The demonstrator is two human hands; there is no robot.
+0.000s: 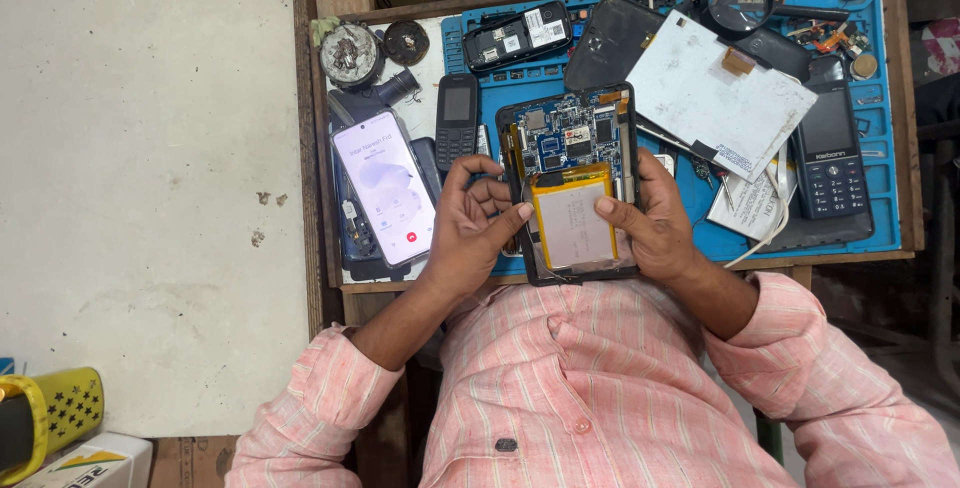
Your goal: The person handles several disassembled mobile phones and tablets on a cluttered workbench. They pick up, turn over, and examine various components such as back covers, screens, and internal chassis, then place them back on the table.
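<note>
Both my hands hold an opened small tablet [572,123] over the blue work mat [880,148]. Its back cover is off, so a blue circuit board [565,136] and a flat silver battery [573,223] with yellow tape at the top are bare. My left hand [468,233] grips the tablet's left edge, and its thumb tip touches the battery's left side. My right hand [652,223] grips the right edge, with the thumb resting on the battery's right side.
A lit smartphone [385,188] lies left of my hands, with a small black keypad phone [457,118] beside it. A white display panel [715,93], a magnifying glass [738,0], another keypad phone [828,153] and an opened phone [515,36] crowd the mat. The wooden bench edge [312,148] borders it.
</note>
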